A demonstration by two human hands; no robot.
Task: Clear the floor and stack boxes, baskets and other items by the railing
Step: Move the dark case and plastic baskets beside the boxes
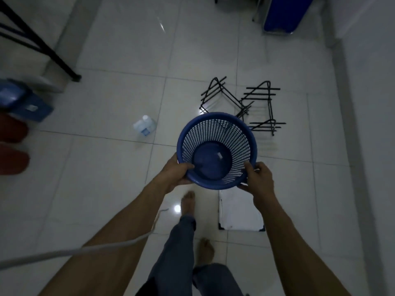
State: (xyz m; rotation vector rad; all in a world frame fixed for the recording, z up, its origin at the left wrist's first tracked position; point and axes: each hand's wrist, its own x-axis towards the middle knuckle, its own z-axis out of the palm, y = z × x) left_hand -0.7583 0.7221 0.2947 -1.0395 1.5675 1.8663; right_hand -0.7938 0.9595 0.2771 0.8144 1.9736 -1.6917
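Observation:
I hold a round blue plastic mesh basket (217, 146) above the white tiled floor, its open mouth facing up at me. My left hand (174, 174) grips the near left of its rim, thumb inside. Opposite it, my right hand (259, 180) grips the near right rim with the thumb over the edge. The basket looks empty.
Two black wire racks (241, 105) lie on the floor beyond the basket. A small clear bottle (144, 125) lies to the left. A white flat board (240, 212) is near my bare feet. Blue boxes (23, 103) and red items (12, 146) sit at far left, a black metal leg (42, 45) upper left.

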